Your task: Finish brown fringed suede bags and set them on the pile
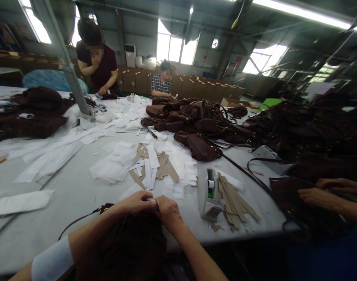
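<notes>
A dark brown bag [131,246] with gathered fabric lies at the table's near edge, below my forearms. My left hand [139,203] is closed at the top of it, and a small whitish piece [151,200] shows at its fingertips. Right beside it, my right hand [169,212] is curled closed at the same spot, thumb towards the left. The fingers partly hide what they grip, and the whitish piece is too small to name. From the bag's left side a thin brown strap [76,222] curves onto the table.
A grey tape dispenser [209,195] stands right of my hands, beside tan card strips [234,199]. White paper sheets [114,164] and more strips lie ahead. Brown bags [196,121] are piled beyond. A co-worker's hands [321,195] handle a bag at right; two people stand or sit opposite. A metal post [64,58] rises at left.
</notes>
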Demonstrator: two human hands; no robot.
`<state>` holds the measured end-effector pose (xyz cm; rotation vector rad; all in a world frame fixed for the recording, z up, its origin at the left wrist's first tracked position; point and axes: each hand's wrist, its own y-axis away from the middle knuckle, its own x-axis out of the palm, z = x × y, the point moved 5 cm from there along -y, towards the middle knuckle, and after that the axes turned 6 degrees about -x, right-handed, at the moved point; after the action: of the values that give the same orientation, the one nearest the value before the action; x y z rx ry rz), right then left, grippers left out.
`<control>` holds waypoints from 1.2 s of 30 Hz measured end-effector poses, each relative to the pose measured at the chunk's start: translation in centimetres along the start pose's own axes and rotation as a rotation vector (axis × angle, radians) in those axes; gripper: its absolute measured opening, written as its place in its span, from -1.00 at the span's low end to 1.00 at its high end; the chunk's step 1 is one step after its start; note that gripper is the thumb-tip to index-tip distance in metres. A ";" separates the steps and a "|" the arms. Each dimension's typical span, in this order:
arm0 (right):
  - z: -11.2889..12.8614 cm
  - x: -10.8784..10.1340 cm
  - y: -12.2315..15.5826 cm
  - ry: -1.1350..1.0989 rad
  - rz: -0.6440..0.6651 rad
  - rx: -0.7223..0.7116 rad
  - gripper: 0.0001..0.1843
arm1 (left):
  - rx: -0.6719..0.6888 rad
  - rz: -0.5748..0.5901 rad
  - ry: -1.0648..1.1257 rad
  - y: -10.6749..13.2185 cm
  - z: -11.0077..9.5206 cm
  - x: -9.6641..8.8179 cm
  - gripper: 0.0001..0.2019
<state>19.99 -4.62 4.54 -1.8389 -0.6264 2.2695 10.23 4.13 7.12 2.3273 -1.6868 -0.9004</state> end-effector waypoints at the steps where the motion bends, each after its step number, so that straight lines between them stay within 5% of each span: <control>1: 0.0 0.1 0.1 0.002 0.007 0.005 -0.70 | 0.032 -0.020 -0.018 -0.2 0.1 0.0 -0.62; 12: 0.3 0.6 1.0 0.043 0.099 0.023 -0.72 | -0.050 0.176 0.134 0.3 3.3 1.1 -0.52; 22: 1.3 0.9 0.8 0.045 0.095 0.019 -0.61 | 0.001 0.018 0.324 1.0 5.5 2.6 -0.54; 26: 1.2 -1.0 1.3 0.029 0.071 0.024 -0.47 | -0.031 -0.034 0.334 1.1 6.6 3.0 -0.52; 29: -0.3 -4.9 2.9 -0.018 -0.095 0.067 -0.42 | -0.104 -0.060 0.394 1.1 7.8 3.0 -0.48; 32: -4.5 -10.2 6.6 0.002 -0.353 0.292 -0.57 | -0.122 -0.050 0.429 1.1 8.2 3.0 -0.49; 34: -8.9 -13.5 10.3 0.063 -0.504 0.624 -0.58 | -0.110 -0.054 0.425 1.1 8.2 3.0 -0.51; 36: -13.4 -15.6 14.5 0.144 -0.515 1.002 -0.53 | -0.108 -0.063 0.420 1.2 8.1 3.1 -0.52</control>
<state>38.57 -20.56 10.48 -1.1377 0.0914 1.5995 5.56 2.83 -0.13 2.3019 -1.3666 -0.4515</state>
